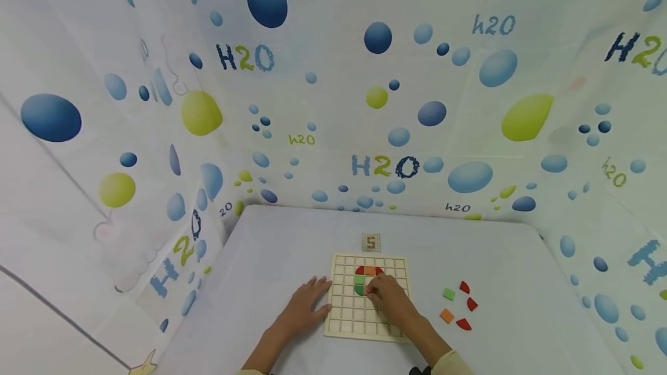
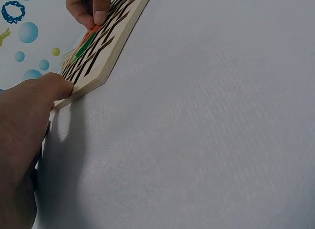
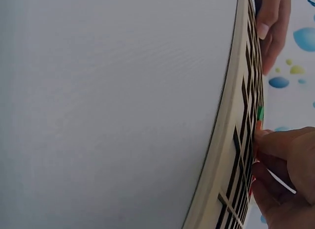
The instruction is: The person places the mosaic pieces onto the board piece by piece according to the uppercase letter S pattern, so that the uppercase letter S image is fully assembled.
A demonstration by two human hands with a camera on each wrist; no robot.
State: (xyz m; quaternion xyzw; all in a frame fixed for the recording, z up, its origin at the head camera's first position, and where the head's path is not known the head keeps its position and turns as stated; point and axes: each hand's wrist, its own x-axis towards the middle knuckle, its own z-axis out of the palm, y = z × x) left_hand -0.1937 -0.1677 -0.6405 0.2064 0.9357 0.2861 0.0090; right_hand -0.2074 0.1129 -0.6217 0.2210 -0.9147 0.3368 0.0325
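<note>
A wooden grid board point(image 1: 346, 328) holds a group of red, orange and green pieces near its upper middle. The right hand point(image 1: 393, 304) is over the board, its thumb and fingertips pinching an orange piece point(image 2: 93, 30) low in that group, beside a dark green one point(image 1: 359, 290). Its fingers partly cover the piece. Against the board's left edge rests the left hand point(image 1: 303, 309), fingers extended and thumb touching the rim. The right wrist view shows the right hand point(image 3: 290, 170) low over the grid, fingertips close together.
Right of the board lie loose pieces: a light green square point(image 1: 449, 294), an orange square point(image 1: 446, 316) and several red ones point(image 1: 471, 304). A small card point(image 1: 371, 242) marked like a 5 or S stands behind the board. Patterned curtains surround the white table point(image 1: 292, 236).
</note>
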